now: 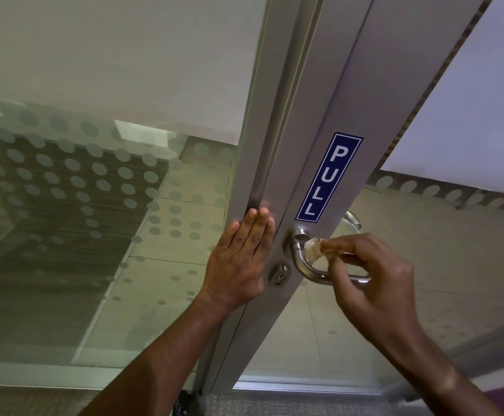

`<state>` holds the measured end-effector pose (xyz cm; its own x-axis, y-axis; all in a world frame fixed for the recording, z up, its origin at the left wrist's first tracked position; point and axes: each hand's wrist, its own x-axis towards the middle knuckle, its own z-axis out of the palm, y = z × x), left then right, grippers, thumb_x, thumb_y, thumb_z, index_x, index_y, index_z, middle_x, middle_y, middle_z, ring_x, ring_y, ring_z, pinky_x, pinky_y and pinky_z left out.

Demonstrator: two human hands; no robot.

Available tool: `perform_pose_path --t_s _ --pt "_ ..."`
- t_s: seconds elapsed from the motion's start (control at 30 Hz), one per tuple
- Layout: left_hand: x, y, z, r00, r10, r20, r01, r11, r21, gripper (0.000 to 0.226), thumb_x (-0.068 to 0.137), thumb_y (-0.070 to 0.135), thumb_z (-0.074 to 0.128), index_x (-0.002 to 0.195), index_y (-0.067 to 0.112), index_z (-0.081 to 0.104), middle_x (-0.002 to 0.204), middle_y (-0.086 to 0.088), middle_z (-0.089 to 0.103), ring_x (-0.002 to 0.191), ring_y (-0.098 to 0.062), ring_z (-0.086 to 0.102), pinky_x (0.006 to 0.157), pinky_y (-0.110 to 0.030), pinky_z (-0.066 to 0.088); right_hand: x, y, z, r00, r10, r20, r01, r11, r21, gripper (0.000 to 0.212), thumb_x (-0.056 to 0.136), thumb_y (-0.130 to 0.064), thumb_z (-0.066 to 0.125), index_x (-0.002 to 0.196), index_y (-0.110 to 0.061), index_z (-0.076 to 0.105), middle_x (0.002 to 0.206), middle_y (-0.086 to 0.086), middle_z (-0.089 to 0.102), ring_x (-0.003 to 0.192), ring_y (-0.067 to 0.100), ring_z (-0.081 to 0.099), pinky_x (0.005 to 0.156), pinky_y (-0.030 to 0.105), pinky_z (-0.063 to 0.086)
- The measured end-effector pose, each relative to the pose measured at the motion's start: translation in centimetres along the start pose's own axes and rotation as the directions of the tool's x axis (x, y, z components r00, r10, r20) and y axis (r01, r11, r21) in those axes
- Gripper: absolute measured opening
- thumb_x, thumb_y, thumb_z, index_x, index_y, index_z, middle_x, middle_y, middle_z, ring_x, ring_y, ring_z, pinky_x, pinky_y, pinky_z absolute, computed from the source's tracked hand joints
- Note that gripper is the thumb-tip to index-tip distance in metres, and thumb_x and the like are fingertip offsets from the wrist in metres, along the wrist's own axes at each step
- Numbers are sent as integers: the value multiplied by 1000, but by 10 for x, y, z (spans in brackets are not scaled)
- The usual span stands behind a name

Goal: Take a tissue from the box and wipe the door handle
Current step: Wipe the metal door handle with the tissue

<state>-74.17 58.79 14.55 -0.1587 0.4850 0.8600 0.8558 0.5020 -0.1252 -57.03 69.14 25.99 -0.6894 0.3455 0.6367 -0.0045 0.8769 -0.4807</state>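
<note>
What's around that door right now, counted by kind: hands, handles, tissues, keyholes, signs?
Hands: 2, the left hand flat on the frame and the right hand pinching the tissue
Door handle: 1
Tissue: 1
Keyhole: 1
PULL sign: 1
Total: 6

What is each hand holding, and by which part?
The right hand pinches a crumpled tissue by its right end, against the handle. The left hand holds nothing; it rests flat on the frame.
</note>
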Motion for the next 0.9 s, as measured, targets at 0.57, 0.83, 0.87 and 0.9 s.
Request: perform_pose_path --t_s 0.57,0.83,0.87,0.9 --pt "0 1 -1 1000 -6 1 6 1000 1 94 78 16 42 154 5 -12 162 -12 -21 151 -23 -14 123 -37 -7 17 17 21 969 130 210 -85 974 -210 11 84 -16 70 94 -17 75 95 0 73 83 11 67 76 31 59" --pt "-1 1 -4 1000 -4 28 5 1000 -28 90 83 15 40 154 6 -13 162 -11 -21 151 -22 -15 123 -37 -6 6 -3 37 993 -91 82 111 949 -297 27 86 -24 63 106 -7 66 103 12 62 103 27 61 87 35 53" --pt "-2 0 -4 999 -4 34 5 1000 -24 90 82 16 41 154 6 -13 162 -11 -21 151 -22 -15 123 -37 -7 5 -4 41 990 -114 86 135 947 -292 23 87 -19 64 105 -6 67 102 12 63 103 28 62 89 36 53" --pt "-2 0 -4 999 -5 40 5 1000 -19 91 82 17 41 154 6 -13 162 -11 -21 151 -22 -15 123 -37 -7 4 -5 44 987 -133 93 154 945 -288 19 86 -14 67 103 -5 68 101 13 65 101 28 63 87 37 54"
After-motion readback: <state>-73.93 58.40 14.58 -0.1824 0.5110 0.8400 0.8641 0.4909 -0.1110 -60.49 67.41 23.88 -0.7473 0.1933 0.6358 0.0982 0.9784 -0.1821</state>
